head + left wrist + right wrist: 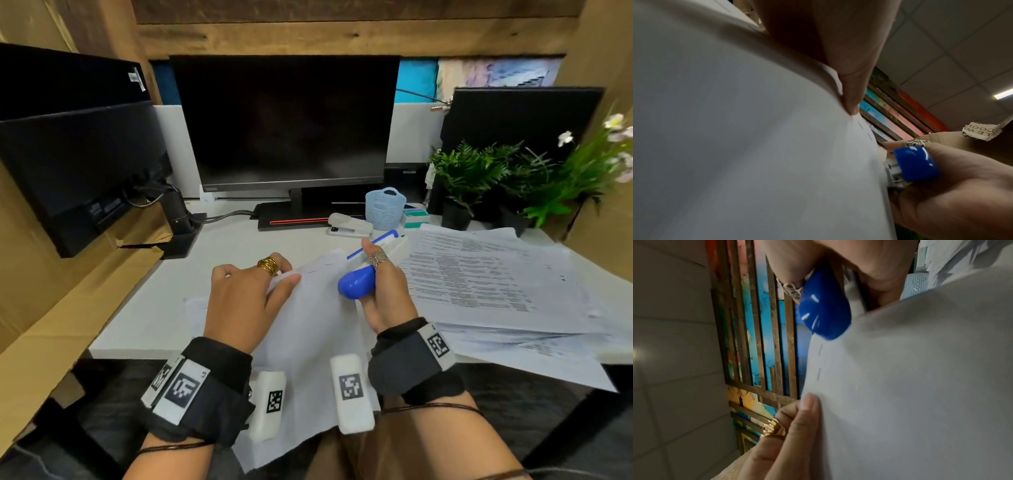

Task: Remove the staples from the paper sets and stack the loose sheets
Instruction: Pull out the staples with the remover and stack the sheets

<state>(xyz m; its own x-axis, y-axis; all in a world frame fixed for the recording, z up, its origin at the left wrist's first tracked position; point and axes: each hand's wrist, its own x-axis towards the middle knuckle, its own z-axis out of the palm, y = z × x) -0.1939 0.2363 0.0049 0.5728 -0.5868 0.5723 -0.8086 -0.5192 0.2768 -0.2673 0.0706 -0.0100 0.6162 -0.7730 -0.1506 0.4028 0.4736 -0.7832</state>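
On the counter (pixel 164 308), at the right, lies a pile of loose sheets (pixel 479 274). The left hand (pixel 246 294) pinches the paper set (pixel 308 325) over the counter edge. The right hand (pixel 387 291) grasps a blue remover (pixel 358 284) beside two staples (pixel 819 363).

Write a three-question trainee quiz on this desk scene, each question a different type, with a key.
1. True or false: two staples show along the edge of the paper set.
2. The right hand holds: A) the stapler B) the blue staple remover C) the basket
3. Fill in: the left hand pinches the paper set near its ___ edge.

Key: 1 true; 2 B; 3 stapled
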